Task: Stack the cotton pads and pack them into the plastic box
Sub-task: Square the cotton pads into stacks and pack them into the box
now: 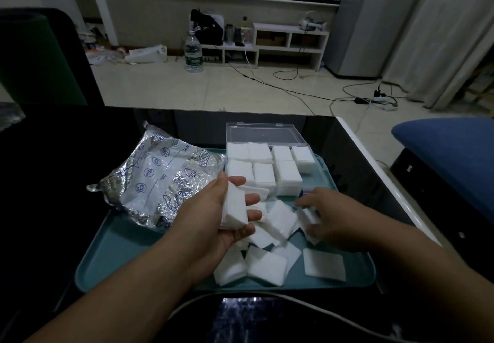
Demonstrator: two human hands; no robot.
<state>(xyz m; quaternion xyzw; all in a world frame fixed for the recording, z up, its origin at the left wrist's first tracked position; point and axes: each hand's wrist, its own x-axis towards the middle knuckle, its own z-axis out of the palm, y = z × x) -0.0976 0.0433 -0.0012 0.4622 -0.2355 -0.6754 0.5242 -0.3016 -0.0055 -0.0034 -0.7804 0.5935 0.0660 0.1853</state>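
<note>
Now the left hand (213, 217) grips a stack of cotton pads (235, 210), while the right hand (328, 219) pinches a loose pad (311, 215).

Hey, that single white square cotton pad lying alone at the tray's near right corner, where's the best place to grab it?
Pinch the single white square cotton pad at its right edge, coming from above with the right hand. It lies flat and apart from the others on the teal plastic tray, so that edge is probably free for a thumb-and-finger grip.

White cotton pads (267, 264); teal tray (128, 246); silver foil bag (160, 171), blue printed icons
</note>
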